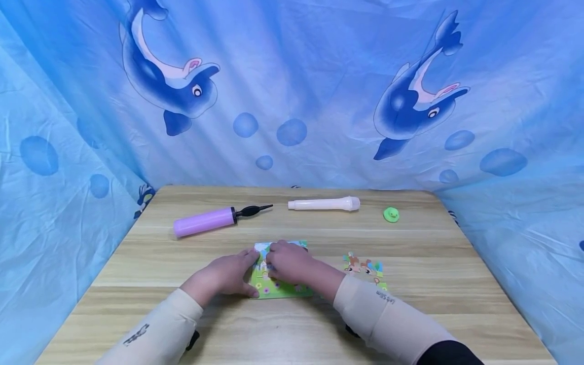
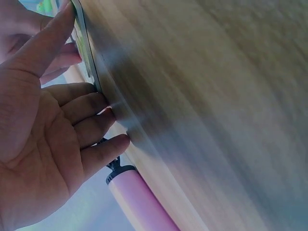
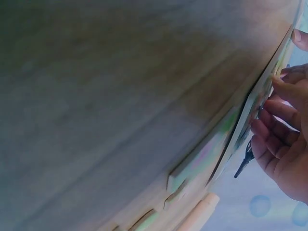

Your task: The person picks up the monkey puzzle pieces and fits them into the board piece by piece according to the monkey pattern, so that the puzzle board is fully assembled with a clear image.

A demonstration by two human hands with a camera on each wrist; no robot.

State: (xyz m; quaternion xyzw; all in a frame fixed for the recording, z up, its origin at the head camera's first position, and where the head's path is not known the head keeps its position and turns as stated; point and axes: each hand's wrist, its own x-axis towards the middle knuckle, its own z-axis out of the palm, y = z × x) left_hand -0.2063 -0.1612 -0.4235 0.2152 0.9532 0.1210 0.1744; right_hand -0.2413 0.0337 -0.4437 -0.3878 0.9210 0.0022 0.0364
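Note:
A jigsaw puzzle board (image 1: 280, 291) with a green, flowered lower part lies flat at the middle of the table. My left hand (image 1: 228, 274) rests at its left side, thumb at the near corner and fingertips along the edge. Across the board reaches my right hand (image 1: 289, 262), its fingers bent, thumb and forefinger pinching a thin puzzle piece (image 2: 84, 55) low over the picture. Much of that piece is hidden by the fingers. Loose puzzle pieces (image 1: 365, 271) with a brown animal's face lie right of the board, partly behind my right forearm.
Behind the board lie a purple hand pump (image 1: 205, 222) at left, a white microphone-shaped stick (image 1: 321, 204) in the middle and a small green duck-faced toy (image 1: 391, 214) at right. A blue dolphin curtain (image 1: 292, 76) hangs beyond the wooden table (image 1: 137, 274).

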